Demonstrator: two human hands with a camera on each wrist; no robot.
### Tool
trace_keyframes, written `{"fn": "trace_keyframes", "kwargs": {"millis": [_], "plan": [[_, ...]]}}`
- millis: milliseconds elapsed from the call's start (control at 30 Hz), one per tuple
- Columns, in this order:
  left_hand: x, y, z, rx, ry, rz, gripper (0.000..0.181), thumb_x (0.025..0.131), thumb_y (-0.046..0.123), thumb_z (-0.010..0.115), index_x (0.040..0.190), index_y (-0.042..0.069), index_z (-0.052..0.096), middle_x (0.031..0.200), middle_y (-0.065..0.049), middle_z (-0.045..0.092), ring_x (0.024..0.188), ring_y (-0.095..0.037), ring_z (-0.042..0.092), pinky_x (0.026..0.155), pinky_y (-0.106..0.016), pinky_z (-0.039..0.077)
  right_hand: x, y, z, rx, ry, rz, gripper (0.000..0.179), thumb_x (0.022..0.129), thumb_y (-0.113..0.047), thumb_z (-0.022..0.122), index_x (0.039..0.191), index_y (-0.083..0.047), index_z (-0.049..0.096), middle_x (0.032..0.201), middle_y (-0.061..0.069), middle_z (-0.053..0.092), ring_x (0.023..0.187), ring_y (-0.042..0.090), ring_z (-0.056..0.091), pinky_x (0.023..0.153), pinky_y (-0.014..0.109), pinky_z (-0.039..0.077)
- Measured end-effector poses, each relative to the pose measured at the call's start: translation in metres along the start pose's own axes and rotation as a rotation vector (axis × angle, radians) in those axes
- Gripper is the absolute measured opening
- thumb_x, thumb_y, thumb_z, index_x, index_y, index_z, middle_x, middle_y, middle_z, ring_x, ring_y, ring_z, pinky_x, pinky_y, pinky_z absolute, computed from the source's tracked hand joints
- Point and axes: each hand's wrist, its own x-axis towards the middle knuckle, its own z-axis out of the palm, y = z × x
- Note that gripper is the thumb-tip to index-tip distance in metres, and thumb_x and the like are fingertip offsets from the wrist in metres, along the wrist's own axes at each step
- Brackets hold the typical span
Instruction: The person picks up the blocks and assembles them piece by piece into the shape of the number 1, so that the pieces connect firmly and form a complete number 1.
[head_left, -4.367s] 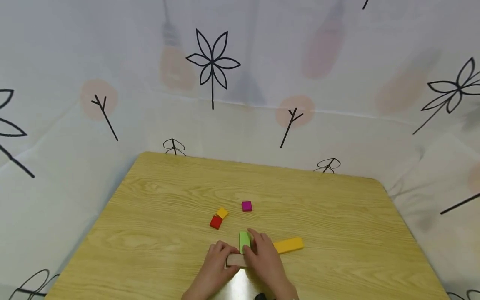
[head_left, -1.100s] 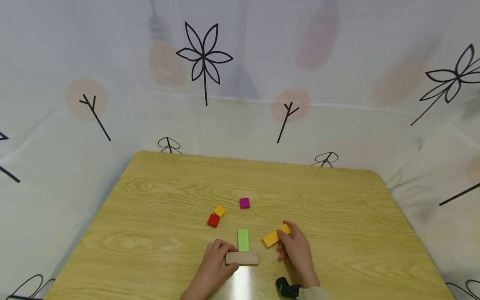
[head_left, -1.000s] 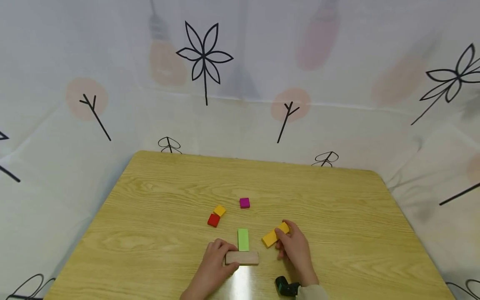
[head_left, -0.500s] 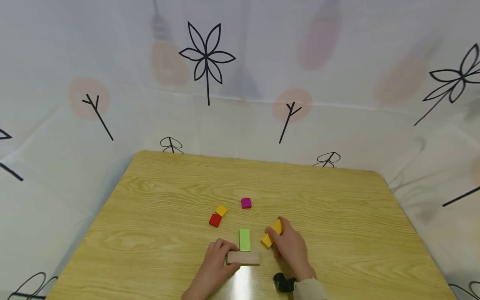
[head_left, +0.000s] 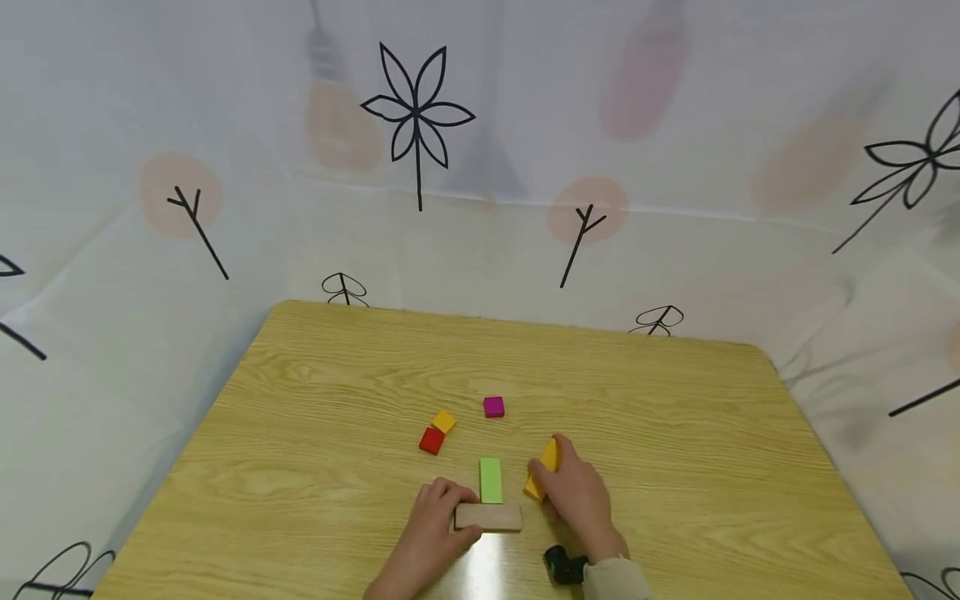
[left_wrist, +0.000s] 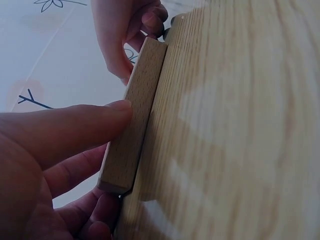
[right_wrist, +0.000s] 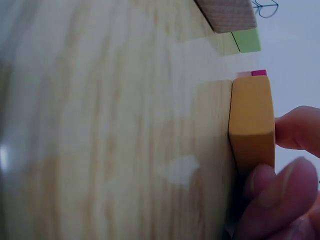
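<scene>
My left hand [head_left: 432,532] holds the left end of a plain wooden block [head_left: 491,517], its thumb on the near side and fingers behind; the left wrist view shows the thumb pressed on the block [left_wrist: 132,120]. Against the far side of that block, a light green block [head_left: 491,480] points away from me. To its right, my right hand [head_left: 577,492] grips a long yellow block [head_left: 543,471], which stands slanted on the table and is partly covered by the fingers. In the right wrist view, the yellow block's [right_wrist: 252,107] end faces the camera, flat along the tabletop.
Beyond the green block lie a red cube [head_left: 431,441], a small yellow cube [head_left: 444,422] touching it, and a magenta cube [head_left: 493,407]. A black device [head_left: 564,566] sits at the right wrist. A patterned white cloth [head_left: 480,250] surrounds the wooden table [head_left: 360,367].
My right hand has taken hold of the yellow block, drawn it left toward the green one and turned it to point more away from me. The left hand keeps its hold on the wooden block.
</scene>
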Motion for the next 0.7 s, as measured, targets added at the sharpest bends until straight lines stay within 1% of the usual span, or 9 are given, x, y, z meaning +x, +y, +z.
{"fn": "trace_keyframes", "kwargs": {"millis": [67,167,367,467,633,700], "plan": [[0.0,0.0,0.0,0.001,0.003,0.002,0.024,0.079,0.038,0.065,0.099,0.029,0.056,0.1,0.012,0.043,0.091,-0.012,0.035,0.074,-0.028,0.035,-0.002,-0.002,0.0,0.023,-0.005,0.011,0.066,0.08,-0.044,0.053,0.135,-0.012,0.033,0.062,0.005,0.05,0.041,0.016,0.047,0.039,0.029,0.035],[0.0,0.0,0.0,0.004,0.008,0.007,0.024,0.079,0.038,0.065,0.099,0.029,0.056,0.1,0.012,0.043,0.091,-0.012,0.035,0.074,-0.028,0.035,-0.003,-0.002,0.0,0.051,-0.007,0.003,0.064,0.08,-0.039,0.053,0.134,-0.012,0.033,0.062,0.005,0.051,0.039,0.015,0.048,0.038,0.028,0.036],[0.0,0.001,0.0,0.0,0.002,-0.004,0.024,0.078,0.038,0.065,0.099,0.029,0.056,0.1,0.012,0.043,0.09,-0.012,0.035,0.073,-0.027,0.035,-0.002,0.003,-0.001,0.127,-0.018,-0.037,0.06,0.081,-0.034,0.052,0.135,-0.014,0.034,0.064,0.005,0.051,0.037,0.016,0.048,0.038,0.03,0.039],[-0.001,0.001,0.001,0.003,0.009,0.006,0.024,0.078,0.037,0.065,0.099,0.029,0.057,0.1,0.012,0.044,0.09,-0.012,0.035,0.073,-0.028,0.035,0.0,0.005,-0.001,0.159,-0.025,-0.055,0.059,0.083,-0.034,0.052,0.136,-0.014,0.035,0.063,0.004,0.051,0.036,0.017,0.047,0.038,0.03,0.039],[-0.001,0.0,0.002,0.016,0.03,0.022,0.024,0.078,0.036,0.066,0.099,0.029,0.057,0.099,0.012,0.044,0.09,-0.011,0.035,0.074,-0.028,0.035,0.006,0.007,0.0,0.22,-0.051,-0.079,0.061,0.086,-0.04,0.05,0.138,-0.015,0.031,0.05,0.003,0.05,0.037,0.018,0.048,0.041,0.029,0.036],[-0.001,0.0,0.002,0.015,0.03,0.02,0.024,0.078,0.037,0.066,0.099,0.029,0.056,0.099,0.013,0.044,0.091,-0.011,0.036,0.074,-0.028,0.035,0.009,0.006,0.0,0.246,-0.056,-0.091,0.062,0.086,-0.042,0.05,0.138,-0.015,0.03,0.048,0.003,0.049,0.038,0.018,0.048,0.042,0.028,0.035]]}}
